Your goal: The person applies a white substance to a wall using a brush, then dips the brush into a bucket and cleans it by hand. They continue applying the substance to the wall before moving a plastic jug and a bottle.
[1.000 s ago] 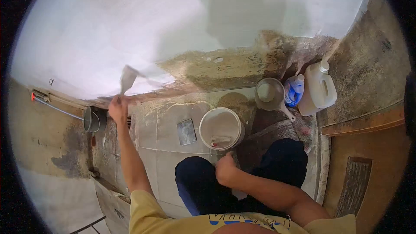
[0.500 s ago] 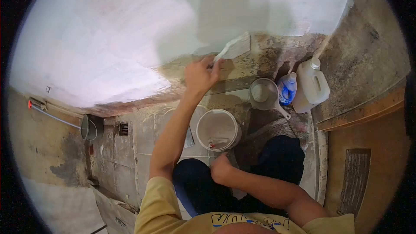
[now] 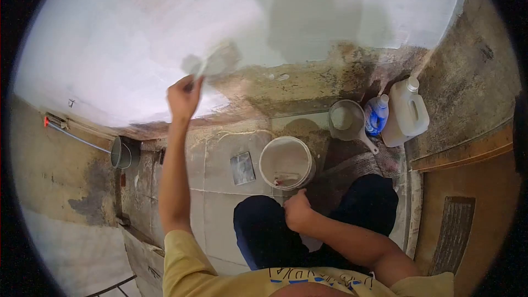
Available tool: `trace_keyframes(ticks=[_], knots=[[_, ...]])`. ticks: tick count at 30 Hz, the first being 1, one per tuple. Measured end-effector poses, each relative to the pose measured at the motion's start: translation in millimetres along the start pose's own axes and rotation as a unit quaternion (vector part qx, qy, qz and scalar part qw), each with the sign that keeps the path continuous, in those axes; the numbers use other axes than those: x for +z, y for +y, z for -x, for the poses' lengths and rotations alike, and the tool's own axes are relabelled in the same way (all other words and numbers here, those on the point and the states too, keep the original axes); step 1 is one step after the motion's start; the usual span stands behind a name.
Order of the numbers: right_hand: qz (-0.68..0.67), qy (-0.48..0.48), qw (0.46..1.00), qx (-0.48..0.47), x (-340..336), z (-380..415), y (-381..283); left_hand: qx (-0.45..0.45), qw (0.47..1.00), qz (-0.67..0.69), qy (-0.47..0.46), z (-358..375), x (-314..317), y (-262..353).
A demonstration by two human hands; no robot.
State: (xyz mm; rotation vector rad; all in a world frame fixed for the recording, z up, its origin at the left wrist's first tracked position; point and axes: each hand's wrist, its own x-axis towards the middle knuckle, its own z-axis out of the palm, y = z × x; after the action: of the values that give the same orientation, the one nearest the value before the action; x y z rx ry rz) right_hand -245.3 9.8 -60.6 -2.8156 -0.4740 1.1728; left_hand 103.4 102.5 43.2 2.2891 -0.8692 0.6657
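My left hand (image 3: 185,97) is raised against the wall (image 3: 137,33), its fingers closed on a putty knife (image 3: 212,63) with a broad, white-smeared blade. Motion blurs the blade, which lies near the lower border of the white coating. Beside my knee, my right hand (image 3: 298,212) is loosely closed, with one digit pointing towards the bucket; I see nothing in it. The white bucket (image 3: 312,171) stands just beyond this hand. A small tool with a reddish end (image 3: 279,180) lies inside it.
A dark flat plate (image 3: 242,168) lies on the tiles left of the bucket. To the right stand a long-handled dipper (image 3: 372,146), a blue-labelled bottle (image 3: 377,115) and a whitish jug (image 3: 407,113). A dark pail (image 3: 121,153) is at far left. Bare, stained wall (image 3: 308,85) runs along the bottom.
My left hand has moved left along the wall with the putty knife. The dark plate on the floor, mostly covered by my arm before, now shows fully. My right hand stays by the knee.
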Motion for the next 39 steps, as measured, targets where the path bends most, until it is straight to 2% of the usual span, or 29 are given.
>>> trace_keyframes(ticks=[2, 4, 6, 8, 9, 11, 12, 13, 14, 15, 16, 18, 20, 22, 25, 29, 31, 33, 35, 36, 37, 38, 39], knots=[[-0.01, -0.016, 0.999, -0.027, 7, 1, 7, -0.036, 0.998, -0.047, -0.005, 8, -40, -30], [0.002, -0.035, 0.999, -0.02, 11, 0, 14, -0.07, 0.996, -0.049, 0.037, 23, -69, -78], [0.014, -0.055, 0.998, -0.014, 16, -2, 18, -0.121, 0.978, -0.17, 0.02, 42, -98, -128], [-0.011, -0.027, 0.999, 0.023, 24, -4, 19, -0.079, 0.963, -0.249, 0.073, 69, -109, -158], [-0.011, -0.025, 0.999, 0.027, 23, -4, 20, -0.076, 0.963, -0.246, 0.075, 74, -108, -152], [-0.022, -0.011, 1.0, 0.019, 23, -4, 18, -0.139, 0.976, -0.165, 0.022, 85, -98, -124], [-0.023, -0.012, 1.0, 0.018, 25, -4, 16, -0.105, 0.992, -0.064, 0.039, 87, -76, -123], [-0.03, 0.037, 0.999, 0.004, 27, -3, 14, -0.072, 0.995, 0.037, 0.057, 85, -49, -118], [-0.037, 0.087, 0.995, -0.011, 27, -3, 12, -0.088, 0.996, 0.015, 0.013, 76, -39, -50], [-0.035, 0.085, 0.996, -0.014, 26, -5, 10, -0.101, 0.992, 0.072, -0.039, 68, -18, -25], [-0.036, 0.08, 0.996, -0.034, 22, -9, 8, -0.031, 0.995, 0.073, -0.055, 61, 5, 1], [-0.032, 0.074, 0.995, -0.054, 23, -18, 7, 0.048, 0.993, 0.088, -0.064, 45, 41, 81], [-0.111, 0.144, 0.981, -0.063, 32, -28, 4, 0.112, 0.985, 0.085, -0.096, 28, 70, 130], [-0.108, 0.136, 0.983, -0.051, 32, -29, 0, 0.166, 0.978, 0.121, -0.022, 10, 90, 158], [-0.115, 0.137, 0.983, -0.025, 28, -20, 3, 0.147, 0.98, 0.135, -0.029, -11, 88, 162], [-0.111, 0.16, 0.981, -0.027, 36, -22, 6, 0.108, 0.99, 0.081, -0.051, -27, 46, 119], [-0.119, 0.136, 0.983, -0.042, 24, -15, 8, 0.058, 0.996, 0.024, -0.063, -31, 24, 68], [-0.126, 0.111, 0.984, -0.054, 21, -12, 10, 0.035, 0.999, 0.007, -0.034, -26, -6, 21], [-0.1, 0.134, 0.985, -0.054, 26, -11, 11, -0.043, 0.998, -0.021, -0.028, -18, -38, -42], [-0.098, 0.133, 0.985, -0.054, 28, -10, 14, -0.098, 0.988, -0.076, -0.088, -15, -67, -55], [-0.113, 0.132, 0.983, -0.052, 30, -10, 17, -0.044, 0.999, -0.013, 0.003, -2, -78, -96], [-0.13, 0.132, 0.981, -0.049, 32, -10, 20, -0.052, 0.995, -0.072, 0.05, 10, -98, -118], [-0.132, 0.132, 0.981, -0.048, 35, -9, 22, -0.089, 0.986, -0.136, 0.045, 22, -121, -125]])
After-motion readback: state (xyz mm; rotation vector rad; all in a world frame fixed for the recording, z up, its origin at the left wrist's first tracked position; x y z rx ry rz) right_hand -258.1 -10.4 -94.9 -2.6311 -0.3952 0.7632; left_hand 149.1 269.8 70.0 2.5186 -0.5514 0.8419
